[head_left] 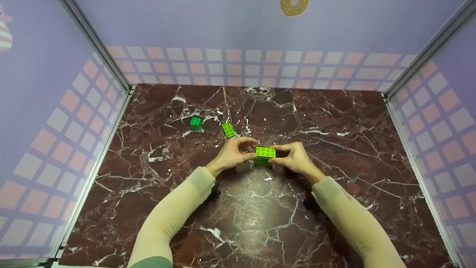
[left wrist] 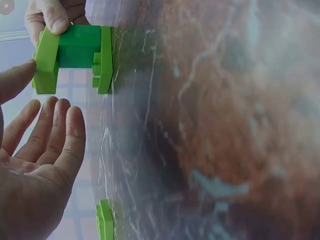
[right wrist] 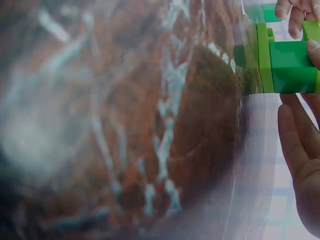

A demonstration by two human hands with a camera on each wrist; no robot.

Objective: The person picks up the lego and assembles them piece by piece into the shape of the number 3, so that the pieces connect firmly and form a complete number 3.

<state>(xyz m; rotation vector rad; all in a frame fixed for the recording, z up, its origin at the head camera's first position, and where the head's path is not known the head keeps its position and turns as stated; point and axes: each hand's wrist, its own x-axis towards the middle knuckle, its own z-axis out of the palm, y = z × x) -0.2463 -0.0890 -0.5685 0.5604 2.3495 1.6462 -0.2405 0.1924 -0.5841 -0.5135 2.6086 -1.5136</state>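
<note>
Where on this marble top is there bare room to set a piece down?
Bare marble: the right half beyond the right hand, and the near strip between the sleeves. Crowded: around the block stack, left hand, flat brick and small cube.

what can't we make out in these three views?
- Stack, head view: lower layers hidden by the fingers of the left hand and right hand.
- Right wrist view: stack cut off by the right edge; marble blurred.
- Flat brick, left wrist view: cut by the bottom edge.
- Small cube: studs too small to count.
</note>
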